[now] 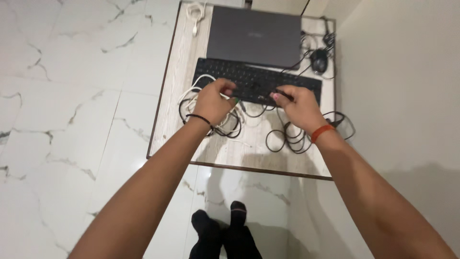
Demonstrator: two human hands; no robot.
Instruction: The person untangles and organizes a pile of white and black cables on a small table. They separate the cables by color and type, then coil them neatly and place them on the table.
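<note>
My left hand [214, 100] hovers over a tangle of white and black cables [230, 122] on a small table, fingers curled around a cable end with a green tip. My right hand [298, 105] pinches a thin black cable [256, 98] near the front edge of a black keyboard [254, 76]. The cable runs between both hands. More black cable loops [287, 139] lie under my right wrist, which wears an orange band. A black band is on my left wrist.
A closed grey laptop [254, 36] lies behind the keyboard. A black mouse [319, 60] with tangled cords sits at the back right, a white cable [195, 12] at the back left. The pale wood-grain table [249, 153] stands on marble floor beside a wall; my socked feet [225, 235] show below.
</note>
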